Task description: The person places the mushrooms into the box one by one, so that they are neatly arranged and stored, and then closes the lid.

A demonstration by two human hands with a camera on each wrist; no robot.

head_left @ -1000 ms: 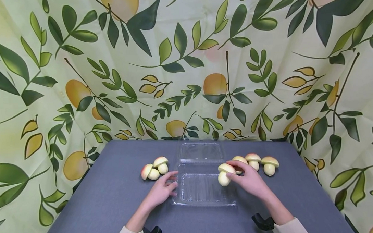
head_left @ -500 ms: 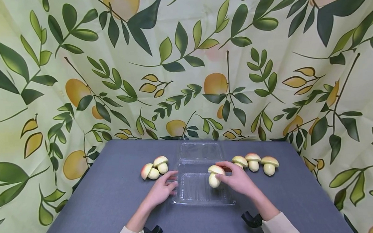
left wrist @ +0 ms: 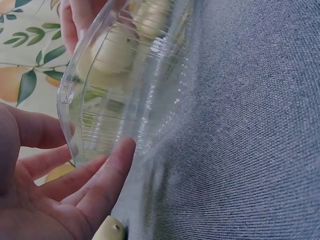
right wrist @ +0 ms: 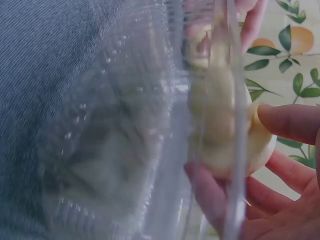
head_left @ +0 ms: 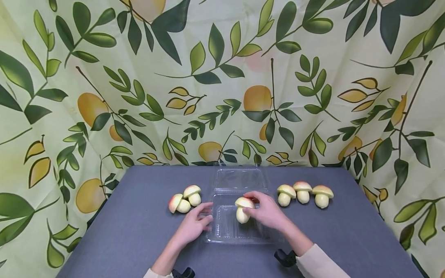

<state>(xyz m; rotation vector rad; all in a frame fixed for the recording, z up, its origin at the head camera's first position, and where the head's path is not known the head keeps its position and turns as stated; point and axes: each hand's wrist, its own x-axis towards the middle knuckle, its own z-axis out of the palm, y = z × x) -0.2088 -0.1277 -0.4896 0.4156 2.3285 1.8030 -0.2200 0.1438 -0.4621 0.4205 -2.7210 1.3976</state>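
Observation:
My right hand [head_left: 267,211] pinches a toy mushroom [head_left: 242,214] with a pale stem and a red-tinged cap. It holds it upright over the base of a clear plastic clamshell box [head_left: 226,238], whose lid [head_left: 240,178] lies folded back. In the right wrist view, the box wall blurs the held mushroom [right wrist: 260,145], with thumb and fingers around it. My left hand [head_left: 193,226] is at the box's left side. The left wrist view shows its extended fingers [left wrist: 112,175] against the outside of the wall, not curled round it.
To the right of the box, three more toy mushrooms [head_left: 303,192] stand in a row. Two others [head_left: 179,204] lie close together at the left, beyond the left hand. The grey table [head_left: 119,240] ends at a leaf-and-fruit-patterned cloth [head_left: 221,94] at the back and sides.
My right hand has carried the toy mushroom leftward from the box's right edge to over its middle. The left hand stays at the left side.

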